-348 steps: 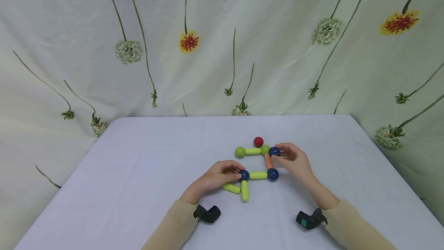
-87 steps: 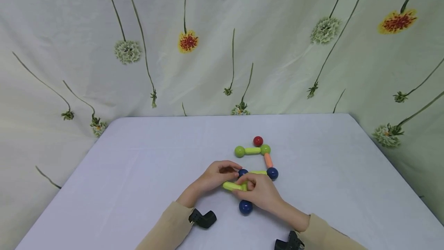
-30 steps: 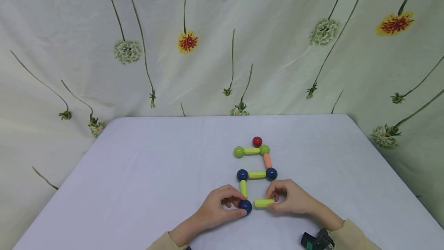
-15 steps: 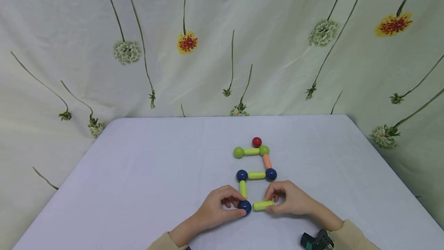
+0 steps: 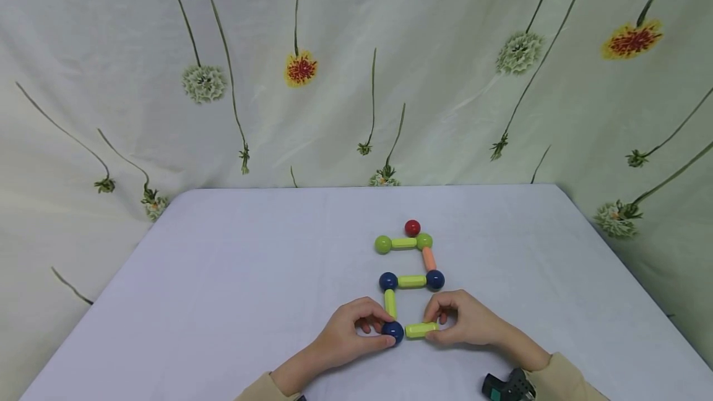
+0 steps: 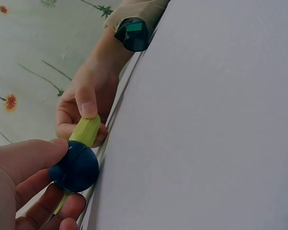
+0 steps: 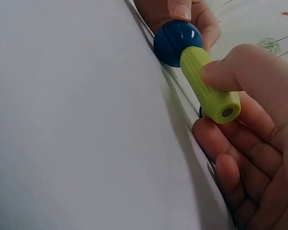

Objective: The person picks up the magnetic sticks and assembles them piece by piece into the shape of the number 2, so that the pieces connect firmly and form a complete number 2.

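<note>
My left hand [image 5: 356,334] pinches a blue ball [image 5: 393,332] between thumb and fingers at the near end of a yellow-green magnetic rod [image 5: 390,304]. My right hand [image 5: 466,320] pinches a second yellow-green rod [image 5: 419,330], lying crosswise with its left end pointing at that ball. A very thin gap seems to separate them in the head view; in the right wrist view the rod [image 7: 209,86] overlaps the ball [image 7: 175,42], so contact is hard to tell. The rod's free end shows a round metal magnet.
Beyond the hands, a zigzag of joined pieces lies on the white table [image 5: 250,277]: a blue ball [image 5: 388,281], a rod [image 5: 411,281], another blue ball [image 5: 435,280], an orange rod [image 5: 428,258], and green balls [image 5: 383,244] with a rod between. A red ball [image 5: 412,228] sits behind.
The blue ball once in my right hand now sits at the figure's near end, under my left hand. My right hand has carried the loose rod from the left side to that ball's right.
</note>
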`<state>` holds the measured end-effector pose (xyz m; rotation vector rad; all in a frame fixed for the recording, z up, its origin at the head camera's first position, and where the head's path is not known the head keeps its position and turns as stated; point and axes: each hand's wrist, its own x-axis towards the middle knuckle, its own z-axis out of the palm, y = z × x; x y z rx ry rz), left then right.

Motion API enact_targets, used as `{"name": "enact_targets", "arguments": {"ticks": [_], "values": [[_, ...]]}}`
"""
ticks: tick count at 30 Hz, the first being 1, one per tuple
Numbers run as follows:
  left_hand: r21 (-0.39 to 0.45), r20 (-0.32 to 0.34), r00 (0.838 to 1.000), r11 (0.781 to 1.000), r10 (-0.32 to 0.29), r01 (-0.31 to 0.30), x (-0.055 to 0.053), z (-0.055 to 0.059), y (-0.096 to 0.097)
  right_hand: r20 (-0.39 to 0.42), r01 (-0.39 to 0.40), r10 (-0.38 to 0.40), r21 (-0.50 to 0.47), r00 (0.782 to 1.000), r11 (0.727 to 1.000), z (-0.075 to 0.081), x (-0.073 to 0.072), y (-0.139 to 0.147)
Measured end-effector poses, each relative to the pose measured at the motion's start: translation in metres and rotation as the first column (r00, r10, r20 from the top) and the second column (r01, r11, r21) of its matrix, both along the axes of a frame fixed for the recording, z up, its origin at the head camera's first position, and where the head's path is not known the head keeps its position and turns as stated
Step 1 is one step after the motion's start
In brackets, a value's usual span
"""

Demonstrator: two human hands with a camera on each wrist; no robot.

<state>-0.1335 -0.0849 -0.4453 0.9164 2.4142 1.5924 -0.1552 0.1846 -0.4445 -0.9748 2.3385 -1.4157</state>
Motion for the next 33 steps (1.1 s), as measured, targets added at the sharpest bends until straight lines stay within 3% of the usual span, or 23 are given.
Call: {"name": "enact_targets", "arguments": {"ticks": [33], "values": [[0.001,0.012,1.000,1.000,-0.012,0.012,0.0001,0.0012,0.0002,0.030,-0.022,0.020,0.074,0.999,0.997,0.0067,-0.0010,0.0001]]}}
